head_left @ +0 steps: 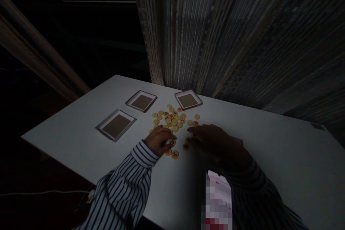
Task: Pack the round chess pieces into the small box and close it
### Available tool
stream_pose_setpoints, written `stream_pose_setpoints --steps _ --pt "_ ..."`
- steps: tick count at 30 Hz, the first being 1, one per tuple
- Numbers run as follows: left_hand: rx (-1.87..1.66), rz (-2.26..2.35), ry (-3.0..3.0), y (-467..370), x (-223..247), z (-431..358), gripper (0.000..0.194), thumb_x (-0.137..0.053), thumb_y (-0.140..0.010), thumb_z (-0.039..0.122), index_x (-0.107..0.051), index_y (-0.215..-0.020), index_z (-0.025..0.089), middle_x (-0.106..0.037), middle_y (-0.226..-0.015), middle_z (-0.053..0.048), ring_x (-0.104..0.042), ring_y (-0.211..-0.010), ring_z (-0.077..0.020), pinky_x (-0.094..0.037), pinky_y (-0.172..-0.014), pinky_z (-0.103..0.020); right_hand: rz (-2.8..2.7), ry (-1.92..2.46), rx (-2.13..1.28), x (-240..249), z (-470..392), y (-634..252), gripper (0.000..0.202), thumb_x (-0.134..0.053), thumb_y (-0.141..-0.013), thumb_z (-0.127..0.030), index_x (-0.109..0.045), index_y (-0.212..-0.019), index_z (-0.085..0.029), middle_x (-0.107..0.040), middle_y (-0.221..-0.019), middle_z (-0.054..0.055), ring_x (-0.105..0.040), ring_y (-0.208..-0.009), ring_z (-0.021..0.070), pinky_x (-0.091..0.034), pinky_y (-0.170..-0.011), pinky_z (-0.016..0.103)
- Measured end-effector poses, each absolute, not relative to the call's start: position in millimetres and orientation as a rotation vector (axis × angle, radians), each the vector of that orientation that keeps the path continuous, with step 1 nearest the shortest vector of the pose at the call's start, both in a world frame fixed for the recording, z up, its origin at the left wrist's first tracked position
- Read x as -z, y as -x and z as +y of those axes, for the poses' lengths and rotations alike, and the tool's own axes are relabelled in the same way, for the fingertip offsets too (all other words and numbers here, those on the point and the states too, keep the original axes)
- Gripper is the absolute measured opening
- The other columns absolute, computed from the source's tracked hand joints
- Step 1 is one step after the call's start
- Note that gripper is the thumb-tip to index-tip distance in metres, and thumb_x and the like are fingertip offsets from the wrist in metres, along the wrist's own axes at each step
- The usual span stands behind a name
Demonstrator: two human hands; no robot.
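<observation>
Round wooden Chinese chess pieces (174,123) lie in a loose heap on a white table, some with red or black characters facing up and others blank. My left hand (160,139) is at the near left side of the heap, its fingers curved and apart from the thumb. Under and beside its fingertips lie several pieces, one of them a red-marked piece (175,154). In deep shadow, my right hand (215,138) reaches in from the right with fingers stretched out. A few shaded pieces (186,146) lie beneath its fingertips; no held piece shows in either hand.
Three shallow open box parts stand around the heap: a left tray (116,125), a back-left tray (141,101) and a back-right tray (188,99). A lit phone (219,194) is near my right forearm. Behind the white table (269,143) hangs a striped curtain (185,36).
</observation>
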State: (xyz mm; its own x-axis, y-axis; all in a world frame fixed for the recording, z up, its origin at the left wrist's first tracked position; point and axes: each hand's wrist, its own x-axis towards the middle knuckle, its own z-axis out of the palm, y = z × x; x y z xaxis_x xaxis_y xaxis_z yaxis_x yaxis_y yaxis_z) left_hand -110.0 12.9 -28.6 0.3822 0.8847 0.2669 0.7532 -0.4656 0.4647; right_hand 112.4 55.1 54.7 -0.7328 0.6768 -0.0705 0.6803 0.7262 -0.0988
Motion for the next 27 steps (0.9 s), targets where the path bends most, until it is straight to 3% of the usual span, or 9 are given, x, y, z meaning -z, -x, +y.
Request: stream_pose_setpoints --steps 17,27 --pt "-0.724 1.525 -2.413 106.2 32.5 15.6 0.029 -0.062 -0.068 0.027 -0.065 -0.097 0.025 -0.063 -0.100 -0.007 -0.056 -0.098 -0.0215 -0.029 -0.100 -0.049 2.894 -1.113 0.166 -58.2 53.2 -112.7 0.034 -0.044 -0.083 -0.027 -0.052 -0.115 -0.020 -0.066 -0.100 0.009 -0.062 -0.086 0.0211 -0.045 -0.071 0.032" --pt "-1.014 1.464 -2.397 104.3 24.3 15.2 0.029 -0.056 -0.070 0.028 -0.061 -0.097 0.020 -0.069 -0.090 -0.006 -0.061 -0.088 -0.0195 -0.033 -0.097 -0.043 2.942 -1.090 0.177 -58.3 53.1 -115.2 0.033 -0.045 -0.083 -0.027 -0.053 -0.114 -0.020 -0.066 -0.099 0.009 -0.062 -0.085 0.0208 -0.046 -0.070 0.032"
